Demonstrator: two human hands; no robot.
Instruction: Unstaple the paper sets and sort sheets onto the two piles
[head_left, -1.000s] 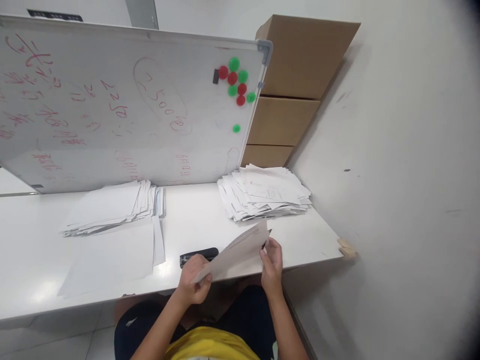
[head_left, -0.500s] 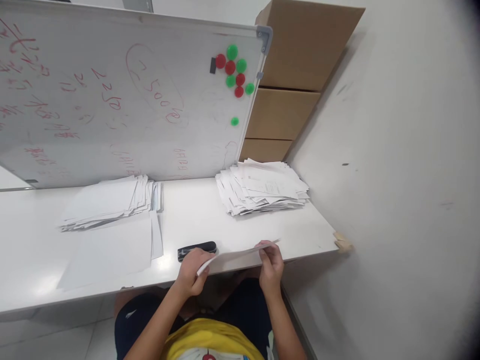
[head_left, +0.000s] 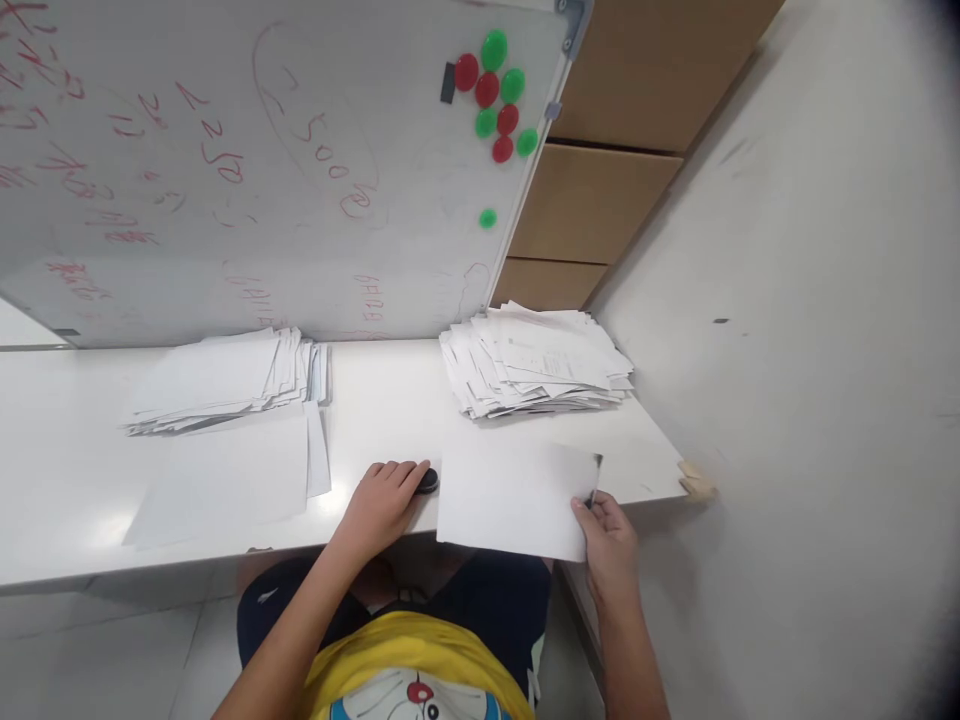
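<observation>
My right hand (head_left: 609, 532) pinches the right edge of a white sheet of paper (head_left: 514, 497) that lies flat at the front edge of the white table (head_left: 375, 400). My left hand (head_left: 384, 502) rests on top of a black stapler (head_left: 426, 481), fingers laid over it; only the stapler's right end shows. A messy stack of printed papers (head_left: 536, 362) lies behind the sheet, at the table's right end. A second stack of white papers (head_left: 225, 380) lies to the left, with a loose sheet (head_left: 232, 480) in front of it.
A whiteboard (head_left: 262, 170) with red writing and red and green magnets (head_left: 495, 105) leans behind the table. Stacked cardboard boxes (head_left: 600, 190) stand at the back right. A white wall (head_left: 810, 350) runs along the right, close to the table's end.
The sheet, held up in both hands before, now lies flat on the table. My left hand let go of it and moved onto the stapler. My right hand shifted right along the sheet's edge.
</observation>
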